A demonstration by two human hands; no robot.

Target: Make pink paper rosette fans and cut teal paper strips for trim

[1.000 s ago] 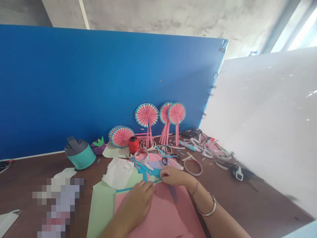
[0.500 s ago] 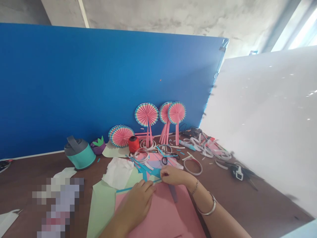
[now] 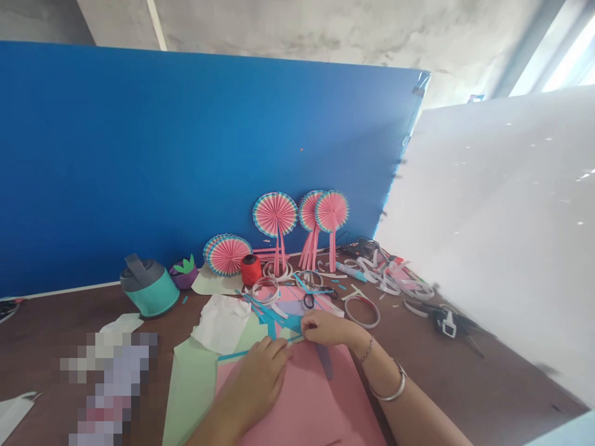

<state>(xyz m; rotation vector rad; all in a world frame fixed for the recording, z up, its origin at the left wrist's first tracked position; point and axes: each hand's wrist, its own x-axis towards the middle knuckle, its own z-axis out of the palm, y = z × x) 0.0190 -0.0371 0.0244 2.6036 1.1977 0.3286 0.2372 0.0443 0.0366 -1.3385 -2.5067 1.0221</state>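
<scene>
My left hand (image 3: 264, 378) lies palm down on a large pink paper sheet (image 3: 316, 409), its fingers stretched toward the far edge. Along that edge runs a thin blue paper strip (image 3: 233, 356), partly covered by my left fingers. At the strip's right end, my right hand (image 3: 320, 327) is closed in a pinch; what sits between its fingertips is hidden. A narrow grey-lavender pointed piece (image 3: 326, 362) lies on the pink sheet below my right wrist. Light green paper (image 3: 190, 378) shows under the pink sheet at the left.
Tape rolls (image 3: 362, 311), scissors (image 3: 309, 301), blue offcuts and a red spool (image 3: 251, 271) lie beyond my hands. Pink pleated paper rosettes (image 3: 275, 214) lean on the blue partition (image 3: 139, 155). A teal container (image 3: 151, 291) stands left; white strips (image 3: 390, 279) pile up right.
</scene>
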